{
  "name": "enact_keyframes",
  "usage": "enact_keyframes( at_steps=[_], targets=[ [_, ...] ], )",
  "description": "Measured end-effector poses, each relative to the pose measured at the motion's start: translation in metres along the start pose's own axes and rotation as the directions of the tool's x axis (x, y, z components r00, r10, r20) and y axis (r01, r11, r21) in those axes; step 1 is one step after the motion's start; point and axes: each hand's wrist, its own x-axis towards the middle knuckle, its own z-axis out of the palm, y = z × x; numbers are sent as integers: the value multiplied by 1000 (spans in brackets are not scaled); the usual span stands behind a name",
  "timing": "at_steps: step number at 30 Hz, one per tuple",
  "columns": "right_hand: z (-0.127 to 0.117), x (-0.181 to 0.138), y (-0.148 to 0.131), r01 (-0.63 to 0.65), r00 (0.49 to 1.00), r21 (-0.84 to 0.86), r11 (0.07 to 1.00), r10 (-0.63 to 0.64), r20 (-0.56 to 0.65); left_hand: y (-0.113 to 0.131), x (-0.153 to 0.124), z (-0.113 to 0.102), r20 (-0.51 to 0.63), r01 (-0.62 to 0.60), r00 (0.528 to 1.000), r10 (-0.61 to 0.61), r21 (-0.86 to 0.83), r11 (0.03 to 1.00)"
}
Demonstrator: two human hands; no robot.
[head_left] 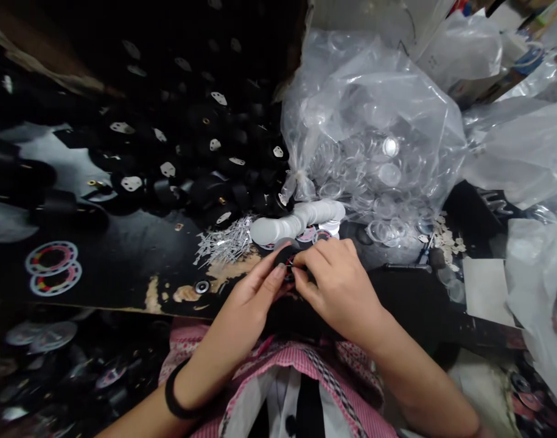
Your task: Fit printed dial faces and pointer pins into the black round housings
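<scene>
My left hand (253, 289) is closed around a small round black gauge case (285, 255), gripping its side between thumb and fingers. A bit of red shows inside its rim. My right hand (339, 280) pinches at the face of the case with thumb and forefinger; whatever sits between those fingertips is too small to make out. Just beyond the hands lies a toppled row of white discs (301, 220), with printed dials (322, 235) partly under it. Left of that row is a heap of thin white pointers (226, 242).
Two ring-patterned dials (54, 277) and a small round metal part (202, 286) lie on the worn black bench (118, 267). Black gauge cases (168, 173) crowd the back left. A plastic bag (374, 103) of clear lenses stands behind; a pale card (488, 289) is at right.
</scene>
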Motion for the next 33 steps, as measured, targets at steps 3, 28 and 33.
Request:
enact_keyframes(
  at_steps=[3, 28, 33],
  targets=[
    [5, 1, 2, 23, 999, -14, 1000, -24, -32, 1, 1, 2, -13, 15, 1000, -16, -32, 999],
    [3, 24, 43, -313, 916, 596, 739, 401, -17, 6, 13, 0, -20, 170, 981, -193, -394, 903],
    [12, 9, 6, -182, 975, 542, 820, 222, -8, 10, 14, 2, 19, 27, 1000, -23, -298, 954]
  ],
)
